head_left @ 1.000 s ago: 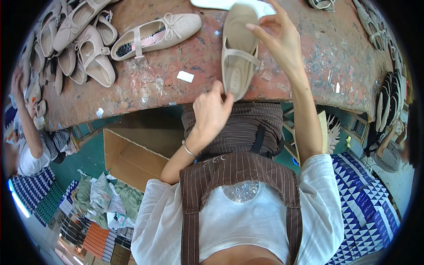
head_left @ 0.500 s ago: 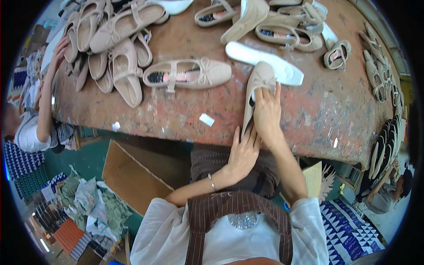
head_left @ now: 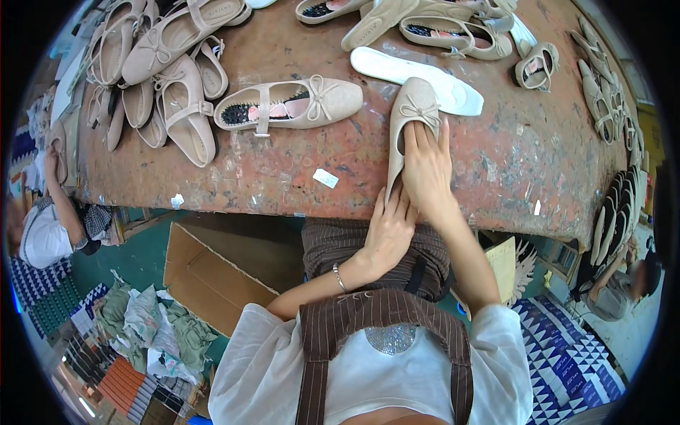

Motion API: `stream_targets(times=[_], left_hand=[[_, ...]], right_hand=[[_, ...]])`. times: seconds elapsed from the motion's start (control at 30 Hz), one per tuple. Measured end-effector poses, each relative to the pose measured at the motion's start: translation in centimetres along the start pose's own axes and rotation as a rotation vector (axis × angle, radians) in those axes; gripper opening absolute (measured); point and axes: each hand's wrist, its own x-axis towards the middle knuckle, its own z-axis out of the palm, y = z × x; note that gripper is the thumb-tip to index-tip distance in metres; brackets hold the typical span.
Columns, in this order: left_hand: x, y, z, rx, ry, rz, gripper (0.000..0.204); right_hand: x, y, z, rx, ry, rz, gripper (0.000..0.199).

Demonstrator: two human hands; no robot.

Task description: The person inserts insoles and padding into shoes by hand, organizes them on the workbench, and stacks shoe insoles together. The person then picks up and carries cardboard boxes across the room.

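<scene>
Two hands are pressing one beige shoe (head_left: 409, 120): right hand (head_left: 427, 170) lying flat on it, left hand (head_left: 391, 230) apparently gripping its heel.

Beige shoe (head_left: 411, 120) (earlier lifted) now pressed flat on workbench (head_left: 496, 170)

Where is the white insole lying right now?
In the head view, the white insole lies flat on the brown worktable, upper centre-right, just beyond the toe of the beige bow shoe under the right hand.
</scene>
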Motion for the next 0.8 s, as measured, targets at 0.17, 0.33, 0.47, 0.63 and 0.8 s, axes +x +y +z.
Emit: stream_targets(times=[0.17,0.33,0.47,0.63,0.8], left_hand=[[-0.3,-0.4,0.1,-0.066,-0.123,0.001,0.048],[0.6,-0.3,0.1,0.045,0.061,0.011,0.049],[0.8,-1.8,-2.4,-0.109,0.132,0.058,0.046],[-2.3,-11.3,-16.3,-0.972,0.189,-0.547,0.019],[0.4,-20.9,-30.6,-0.119,0.794,-0.338,0.023]], right_hand=[[-0.2,0.9,3.5,-0.352,0.604,-0.166,0.028],[2.2,1.5,5.3,-0.266,0.018,-0.012,0.019],[1.8,2.5,1.7,0.048,0.313,-0.228,0.022],[0.5,8.5,-3.6,0.811,0.267,-0.080,0.045],[5.4,7.8,2.8,0.212,0.423,-0.129,0.032]])
